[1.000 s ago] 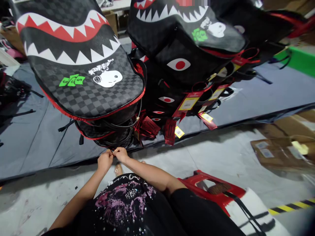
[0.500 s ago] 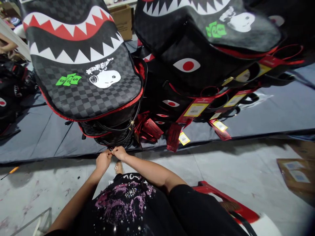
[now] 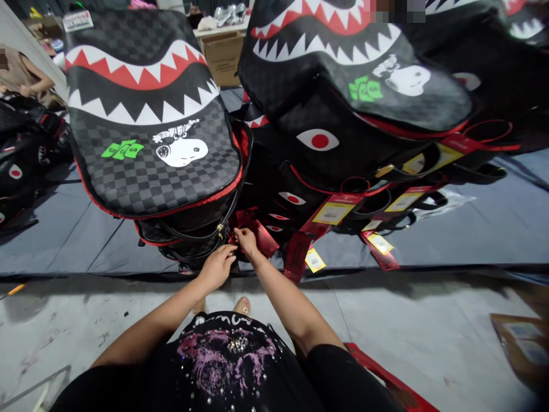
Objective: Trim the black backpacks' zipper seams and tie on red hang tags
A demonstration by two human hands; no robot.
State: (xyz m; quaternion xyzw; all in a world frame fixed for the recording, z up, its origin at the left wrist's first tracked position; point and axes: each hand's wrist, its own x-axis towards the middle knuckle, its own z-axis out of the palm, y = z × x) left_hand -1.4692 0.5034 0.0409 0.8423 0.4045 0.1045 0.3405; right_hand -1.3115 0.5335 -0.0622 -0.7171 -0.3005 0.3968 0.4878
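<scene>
A stack of black checkered backpacks [image 3: 154, 186], with shark teeth and a white cartoon dog on the top one, stands in front of me. Thin red tag cords [image 3: 232, 236] and shiny red hang tags [image 3: 266, 239] lie at its right side. My right hand [image 3: 247, 242] is closed, its fingertips pinching at these cords. Close beside it, my left hand [image 3: 217, 266] has its fingers loosely bent and apart, pointing right, with nothing visible in them. The lower bags' front handles are just above the left hand.
More black backpacks [image 3: 317, 140] with red eyes are stacked to the right, their red and yellow tags [image 3: 332, 213] hanging forward. The dark blue table cover [image 3: 103, 246] ends near my hands. Red stool [image 3: 386, 377] behind right, carton [image 3: 221, 57] at back, another person [image 3: 26, 71] at far left.
Both hands have come apart and moved up and to the right, from the stack's bottom front to the tag cords. The view has shifted, so the bags appear lower.
</scene>
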